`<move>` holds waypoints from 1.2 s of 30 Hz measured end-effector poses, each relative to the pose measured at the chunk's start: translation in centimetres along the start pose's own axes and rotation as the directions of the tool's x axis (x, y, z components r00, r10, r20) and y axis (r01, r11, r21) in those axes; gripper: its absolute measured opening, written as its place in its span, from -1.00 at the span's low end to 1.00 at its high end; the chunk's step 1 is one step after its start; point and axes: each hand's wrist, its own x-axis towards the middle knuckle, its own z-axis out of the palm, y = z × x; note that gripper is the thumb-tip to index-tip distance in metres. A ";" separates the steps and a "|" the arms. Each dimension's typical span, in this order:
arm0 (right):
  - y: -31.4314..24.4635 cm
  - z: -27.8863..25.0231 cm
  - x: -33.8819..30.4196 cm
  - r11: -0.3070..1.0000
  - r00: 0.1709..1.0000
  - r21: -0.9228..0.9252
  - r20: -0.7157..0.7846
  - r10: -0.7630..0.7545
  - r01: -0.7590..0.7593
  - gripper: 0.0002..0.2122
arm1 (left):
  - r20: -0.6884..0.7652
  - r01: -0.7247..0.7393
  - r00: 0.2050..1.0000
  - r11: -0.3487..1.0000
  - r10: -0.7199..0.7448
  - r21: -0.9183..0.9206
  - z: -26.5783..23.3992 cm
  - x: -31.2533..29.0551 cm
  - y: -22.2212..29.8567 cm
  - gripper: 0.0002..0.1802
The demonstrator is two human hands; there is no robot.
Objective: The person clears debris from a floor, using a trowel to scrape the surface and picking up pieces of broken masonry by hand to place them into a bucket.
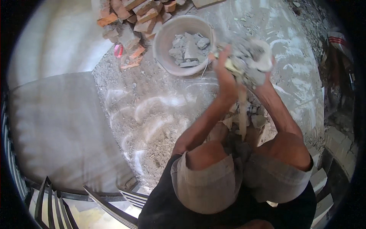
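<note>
Both arms stretch forward to a heap of grey rubble (246,57), raised off the floor and blurred by motion. My left hand (225,72) is closed against its left side, and my right hand (265,78) is closed on its right side. A whitish rounded piece (266,57) shows at the right of the heap; I cannot make out whether it is a container or a chunk. Just left of the load stands a pale round bucket (161,45), partly filled with broken grey chunks (189,47).
Broken bricks (146,17) are piled behind and left of the bucket, near a pink ring-shaped thing (118,50). A wooden handle (243,114) stands between my knees among stones. A dusty slab (61,129) lies left, with black metal railings (103,208) at the lower left.
</note>
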 end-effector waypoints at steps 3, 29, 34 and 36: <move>3.4 6.3 3.6 0.739 0.926 0.644 0.371 -0.075 -0.199 -0.72 | 0.062 0.018 0.998 0.965 -0.002 -0.260 -2.4 4.8 4.8 -0.63; 9.0 -25.4 -20.1 0.778 0.896 -0.610 -0.417 -0.151 -0.153 -0.37 | 0.867 -0.946 0.276 0.041 -0.414 0.321 -17.7 -12.8 -9.7 -0.08; 8.5 -18.7 -14.6 0.574 0.978 -0.814 -0.180 -0.104 -0.089 -0.42 | 0.834 -0.915 0.320 0.082 -0.449 0.395 -18.1 -10.7 -11.4 -0.07; 9.7 -17.9 -12.4 0.838 0.975 -0.540 -0.217 -0.044 -0.082 -0.45 | 0.801 -0.908 0.314 0.085 -0.509 0.410 -18.0 -8.9 -10.9 -0.11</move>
